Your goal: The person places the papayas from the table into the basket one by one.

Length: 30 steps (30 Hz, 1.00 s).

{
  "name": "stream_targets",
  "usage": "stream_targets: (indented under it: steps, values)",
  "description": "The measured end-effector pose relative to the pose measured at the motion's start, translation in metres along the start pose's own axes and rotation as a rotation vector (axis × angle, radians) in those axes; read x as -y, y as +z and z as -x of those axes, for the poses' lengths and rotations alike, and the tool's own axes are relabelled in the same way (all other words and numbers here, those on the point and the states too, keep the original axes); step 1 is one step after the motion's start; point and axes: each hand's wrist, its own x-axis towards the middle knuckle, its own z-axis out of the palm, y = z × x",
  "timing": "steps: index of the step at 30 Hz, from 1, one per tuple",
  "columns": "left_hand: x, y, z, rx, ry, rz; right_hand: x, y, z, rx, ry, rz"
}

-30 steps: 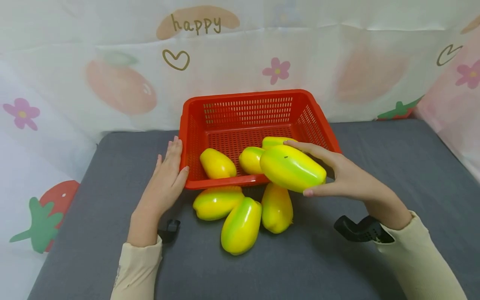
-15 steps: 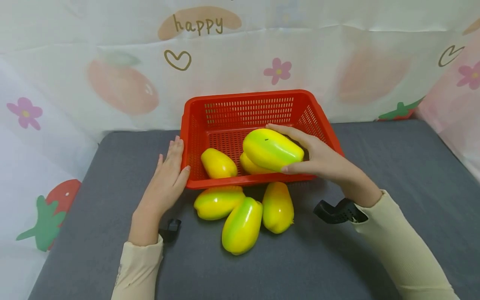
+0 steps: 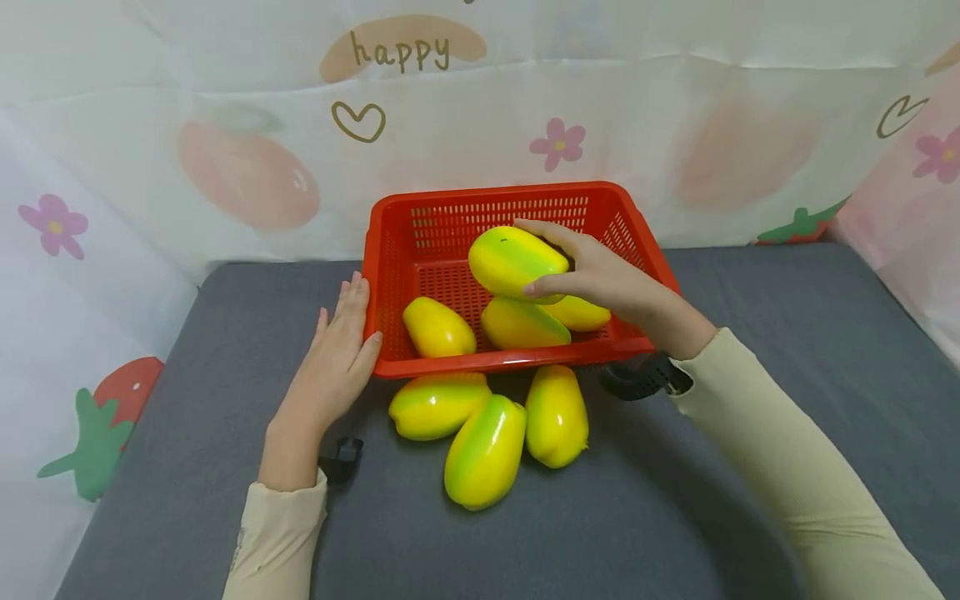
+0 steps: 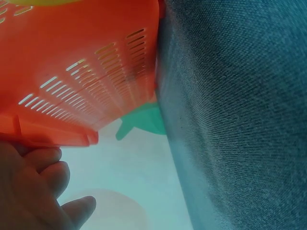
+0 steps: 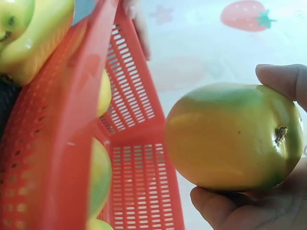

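My right hand [image 3: 611, 282] grips a yellow-green papaya [image 3: 513, 262] between thumb and fingers, above the inside of a red plastic basket [image 3: 457, 364]. In the right wrist view that papaya [image 5: 225, 139] shows its stem end towards the camera. Below it, inside the basket, lie a left papaya [image 3: 438, 327], a middle papaya [image 3: 525, 325] and a right papaya [image 3: 585, 314], the last partly covered. My left hand [image 3: 333, 354] rests against the basket's left side with its fingers extended; the left wrist view shows its fingers [image 4: 55, 175] by the rim.
On the grey cloth in front of the basket lie a left papaya [image 3: 438, 406], a nearer papaya [image 3: 485, 454] and a right papaya [image 3: 557, 417]. A printed white curtain [image 3: 465, 125] hangs behind the basket. Both wrists wear a black device [image 3: 341, 458].
My right hand has carried the papaya leftward and away from me, from the basket's front rim to over its middle. The left hand stays at the basket's side.
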Motion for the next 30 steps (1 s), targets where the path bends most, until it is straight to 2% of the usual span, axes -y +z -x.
stream_targets:
  steps: [7, 17, 20, 30]
  values:
    - [0.000, 0.000, 0.001, -0.007, 0.002, -0.003, 0.008, -0.006, -0.017, 0.045, 0.023, 0.077]
    - [0.002, 0.000, 0.002, -0.005, 0.019, 0.000, 0.012, -0.004, -0.045, 0.083, 0.038, 0.150]
    - [0.002, 0.001, 0.002, -0.003, 0.017, 0.000, 0.008, -0.002, -0.057, 0.128, 0.034, 0.169]
    - [0.001, 0.004, 0.002, -0.017, 0.032, 0.008, -0.006, 0.007, -0.085, 0.305, 0.103, 0.280]
